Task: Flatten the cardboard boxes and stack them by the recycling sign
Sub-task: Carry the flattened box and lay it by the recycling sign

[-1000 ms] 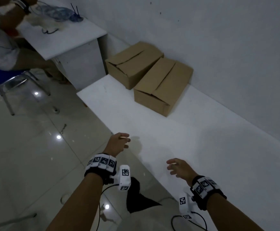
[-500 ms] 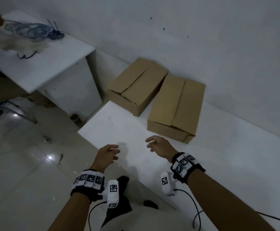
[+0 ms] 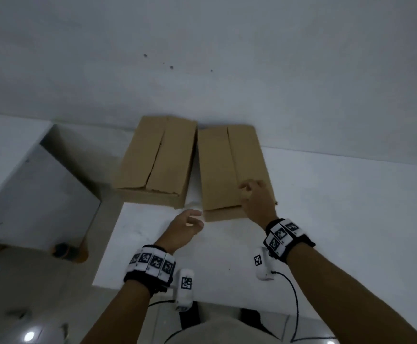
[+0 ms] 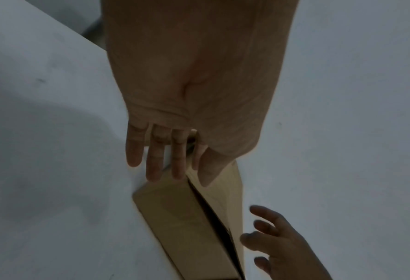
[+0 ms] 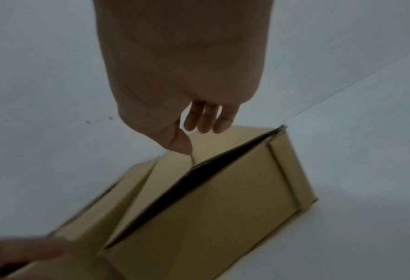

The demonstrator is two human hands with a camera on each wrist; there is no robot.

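Observation:
Two brown cardboard boxes stand side by side on the white table (image 3: 326, 219), against the wall. The left box (image 3: 155, 157) has loosely closed top flaps. The right box (image 3: 222, 165) (image 4: 187, 217) (image 5: 199, 208) shows a dark gap between its top flaps. My right hand (image 3: 249, 192) (image 5: 194, 136) hovers over the right box's near right top, fingers loosely curled, thumb tip at a flap edge, holding nothing. My left hand (image 3: 190, 220) (image 4: 170, 170) is by that box's near left corner with its fingers straight.
A second white desk (image 3: 3, 145) stands at the left, with a gap between it and the table. An orange and black object (image 3: 70, 252) lies on the tiled floor in that gap. The grey wall (image 3: 227, 70) runs right behind the boxes.
The view has closed in on the boxes. Both hands moved forward: the right hand from the table edge to above the right box, the left hand up to its near corner.

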